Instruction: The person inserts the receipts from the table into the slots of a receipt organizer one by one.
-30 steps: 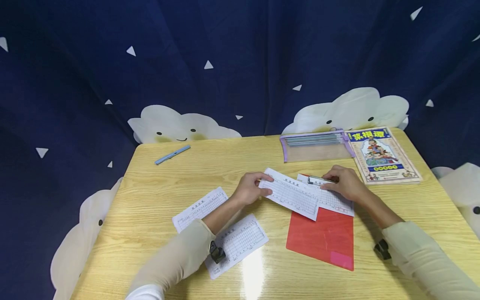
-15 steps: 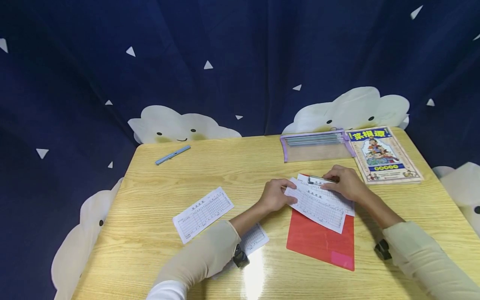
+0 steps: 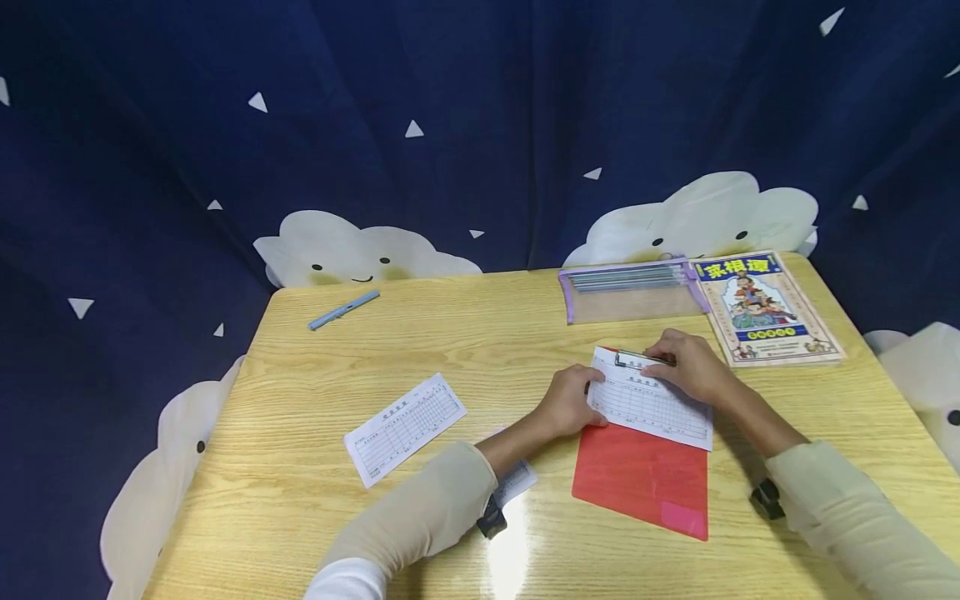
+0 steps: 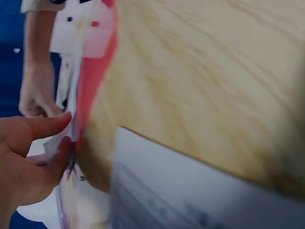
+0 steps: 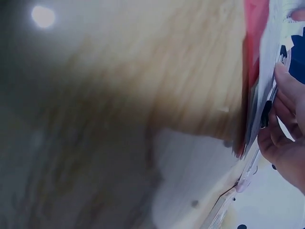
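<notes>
A red clipboard [image 3: 637, 471] lies right of the table's middle, with printed white forms stacked on its upper part. My left hand [image 3: 566, 402] pinches the top form [image 3: 652, 412] by its left edge, thumb and fingertips over the paper. At the board's top, my right hand [image 3: 686, 362] grips the metal clip [image 3: 618, 360]; in the right wrist view, thumb and fingers close around the clip's dark end [image 5: 267, 114]. The form's upper edge lies at the clip; whether it is under the clip bar cannot be told. The left wrist view shows the red board [image 4: 97, 71] edge-on.
One loose form [image 3: 405, 429] lies on the left, and another [image 3: 517, 481] is mostly covered by my left forearm. Along the back are a blue pen [image 3: 344, 310], a purple-edged mesh pencil case [image 3: 633, 308] and a book [image 3: 768, 310]. A navy curtain [image 3: 480, 100] hangs behind.
My left hand has carried the form rightward onto the clipboard and lined it up with the stack, covering the form beneath. The right hand stays at the clip.
</notes>
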The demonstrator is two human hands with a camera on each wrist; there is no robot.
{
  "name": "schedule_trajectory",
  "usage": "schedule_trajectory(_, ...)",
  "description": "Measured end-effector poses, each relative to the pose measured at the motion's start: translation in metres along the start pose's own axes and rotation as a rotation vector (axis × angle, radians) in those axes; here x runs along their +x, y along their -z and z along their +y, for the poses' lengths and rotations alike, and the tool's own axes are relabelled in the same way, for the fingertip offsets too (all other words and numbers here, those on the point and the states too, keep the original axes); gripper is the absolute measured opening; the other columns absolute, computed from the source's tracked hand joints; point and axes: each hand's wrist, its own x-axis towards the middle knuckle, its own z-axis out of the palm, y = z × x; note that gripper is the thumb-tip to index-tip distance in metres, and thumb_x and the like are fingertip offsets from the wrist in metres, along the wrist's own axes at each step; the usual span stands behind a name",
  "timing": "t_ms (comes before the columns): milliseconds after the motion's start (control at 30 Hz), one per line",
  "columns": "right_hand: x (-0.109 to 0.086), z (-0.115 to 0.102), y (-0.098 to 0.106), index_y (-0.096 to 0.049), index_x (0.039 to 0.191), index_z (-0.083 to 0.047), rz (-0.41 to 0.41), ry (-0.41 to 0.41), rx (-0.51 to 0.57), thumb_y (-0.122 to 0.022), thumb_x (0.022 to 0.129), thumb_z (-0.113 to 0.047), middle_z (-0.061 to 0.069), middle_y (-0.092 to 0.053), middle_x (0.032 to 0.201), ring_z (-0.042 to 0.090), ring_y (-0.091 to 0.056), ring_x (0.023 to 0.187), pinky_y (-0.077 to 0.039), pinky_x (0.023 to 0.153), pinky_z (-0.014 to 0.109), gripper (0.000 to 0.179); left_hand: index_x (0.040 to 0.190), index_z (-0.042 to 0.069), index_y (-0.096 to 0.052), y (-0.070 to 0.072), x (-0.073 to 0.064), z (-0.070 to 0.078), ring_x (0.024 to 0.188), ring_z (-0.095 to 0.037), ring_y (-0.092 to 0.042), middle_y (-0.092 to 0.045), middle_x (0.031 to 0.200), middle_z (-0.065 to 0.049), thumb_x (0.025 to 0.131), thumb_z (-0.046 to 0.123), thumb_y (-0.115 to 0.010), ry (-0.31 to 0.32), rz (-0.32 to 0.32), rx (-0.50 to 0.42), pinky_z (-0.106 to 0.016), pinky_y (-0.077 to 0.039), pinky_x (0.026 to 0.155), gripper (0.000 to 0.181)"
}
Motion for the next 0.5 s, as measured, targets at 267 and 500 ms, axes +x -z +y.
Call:
schedule_trajectory(267,-0.0025,-0.0046,0.0011,-0.072,0.097,0.000,-0.010,0.068,-0.083,-0.073,0.081,-0.013,0.005,-0.057,0.082,0.015,-0.050,0.071,-0.042,0.065,0.032,0.020,0.118,0.004,-0.064,-0.0037,0.0015,-0.0021,0.107,-0.016,-0.059,-0.064,0.116,-0.008,0.063,0.011,-0.087,-0.030,0.010,0.033,-0.016,-0.044,0.093,0.061)
schedule_trajectory(500,-0.0027,-0.0026,-0.0001,-0.072,0.096,0.000,0.003,0.104,-0.109,-0.072,0.083,-0.014,0.003,-0.056,0.080,0.013,-0.048,0.070,-0.042,0.064,0.032,0.019,0.119,0.005,-0.063,-0.0037,0.0024,-0.0020,0.108,-0.016,-0.059,-0.064,0.118,-0.007,0.065,0.011,-0.086,-0.039,0.004,0.039,-0.016,-0.044,0.094,0.059)
